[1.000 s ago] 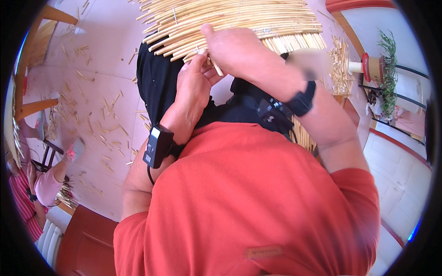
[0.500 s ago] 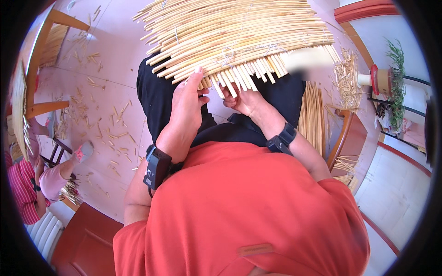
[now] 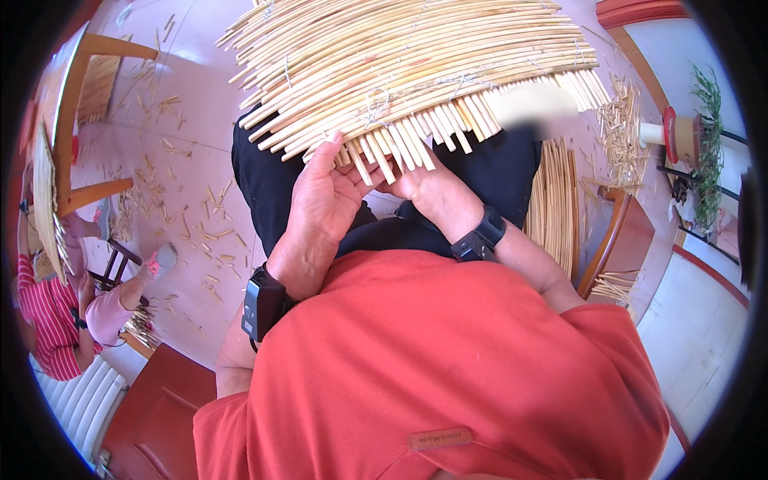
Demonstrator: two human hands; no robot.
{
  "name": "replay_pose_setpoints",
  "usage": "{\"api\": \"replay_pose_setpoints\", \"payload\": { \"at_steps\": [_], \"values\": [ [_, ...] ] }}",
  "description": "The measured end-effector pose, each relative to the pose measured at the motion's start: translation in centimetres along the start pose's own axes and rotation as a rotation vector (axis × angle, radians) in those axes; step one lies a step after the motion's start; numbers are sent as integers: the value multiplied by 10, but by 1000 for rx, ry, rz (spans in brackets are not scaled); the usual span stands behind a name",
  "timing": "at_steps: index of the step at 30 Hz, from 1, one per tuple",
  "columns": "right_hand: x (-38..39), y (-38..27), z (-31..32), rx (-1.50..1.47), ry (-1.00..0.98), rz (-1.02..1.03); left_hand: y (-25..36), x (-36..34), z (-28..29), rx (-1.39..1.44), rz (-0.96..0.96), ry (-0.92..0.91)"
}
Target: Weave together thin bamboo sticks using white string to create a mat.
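A mat of straw-coloured reed stalks (image 3: pixel 416 60), tied with thin white thread, lies over my knees. Along its near edge a row of short stalk ends (image 3: pixel 404 144) points toward me. My left hand (image 3: pixel 324 196) grips that edge near the left corner, thumb on top and fingers underneath. Close beside it, my right hand (image 3: pixel 436 192) is bent in under the short ends; its fingertips are mostly hidden there, close to the left fingers. A pale blurred shape (image 3: pixel 536 110) covers part of the edge to the right.
Long loose stalks (image 3: pixel 552 212) lie at my right, by a wooden chair (image 3: pixel 620 240). Cut scraps (image 3: pixel 212 232) litter the pink floor, with a pile of trimmings (image 3: pixel 624 136) at far right. Another person (image 3: pixel 60 320) sits at left near a wooden frame (image 3: pixel 96 192).
The mat has shifted slightly toward me and to the left. My right hand has moved a little left, bringing its fingers deeper under the short ends and nearer my left hand.
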State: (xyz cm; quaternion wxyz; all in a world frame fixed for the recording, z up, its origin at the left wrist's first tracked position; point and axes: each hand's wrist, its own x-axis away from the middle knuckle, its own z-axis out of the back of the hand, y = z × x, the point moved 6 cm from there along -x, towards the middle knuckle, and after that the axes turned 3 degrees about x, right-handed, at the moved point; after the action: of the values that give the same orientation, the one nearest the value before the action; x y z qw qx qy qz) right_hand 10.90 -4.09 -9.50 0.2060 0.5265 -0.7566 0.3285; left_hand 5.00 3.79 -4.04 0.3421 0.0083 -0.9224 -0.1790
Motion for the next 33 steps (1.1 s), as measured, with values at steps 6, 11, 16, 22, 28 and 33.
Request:
{"api": "replay_pose_setpoints", "payload": {
  "at_steps": [6,11,16,22,28,33],
  "values": [
    [-24,12,24,-250,-157,-67,0,-3,-4,30,-16,22],
    [-36,6,37,-300,-144,-38,-2,-8,4,-5,-18,19],
    [-23,1,39,-147,-97,31,1,-3,-4,-46,-12,-43],
    [2,-17,43,282,-39,195,6,-4,0,-43,-19,-15],
    [21,-54,43,783,74,395,8,-3,-4,-49,-6,-68],
    [23,-76,31,1291,225,693,6,-5,-1,-22,-38,-38]
  ]
}}
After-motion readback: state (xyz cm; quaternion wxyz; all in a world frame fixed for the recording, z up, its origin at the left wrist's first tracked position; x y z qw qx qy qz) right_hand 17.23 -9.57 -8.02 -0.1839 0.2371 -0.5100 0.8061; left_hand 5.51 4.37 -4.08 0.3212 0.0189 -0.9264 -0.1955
